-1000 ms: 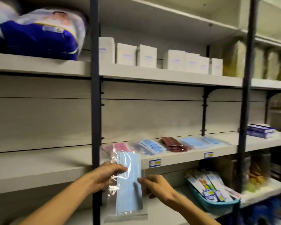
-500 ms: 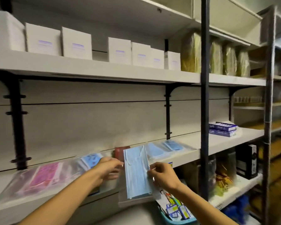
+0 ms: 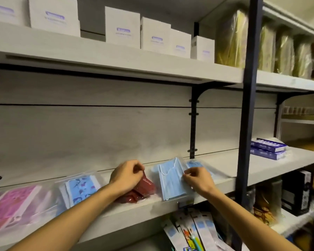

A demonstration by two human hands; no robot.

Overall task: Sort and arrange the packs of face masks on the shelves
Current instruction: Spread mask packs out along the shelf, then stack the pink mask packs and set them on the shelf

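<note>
Closest to me, both forearms reach up from the bottom edge toward the middle shelf. My left hand sits over the dark red mask pack, its fingers curled and pinching the pack's upper edge, so the red pack lies directly under and just below that hand. My right hand rests on the right side of the plain blue mask pack, fingers bent and nipping its clear wrapper near the top right corner; most of the pack lies flat on the shelf to the left of those fingers, between my two hands.

Left of the red pack lies a blue patterned mask pack, and further left a pink mask pack (its print is too blurred to read). Just behind my right hand another blue pack peeks out, partly covered.

Below the shelf front I see hanging card-backed packets. Further right, beyond the dark upright post, stacked blue boxes sit on the same shelf level.

Up on the top shelf stand white boxes in a row, with yellowish wrapped bundles to their right.
</note>
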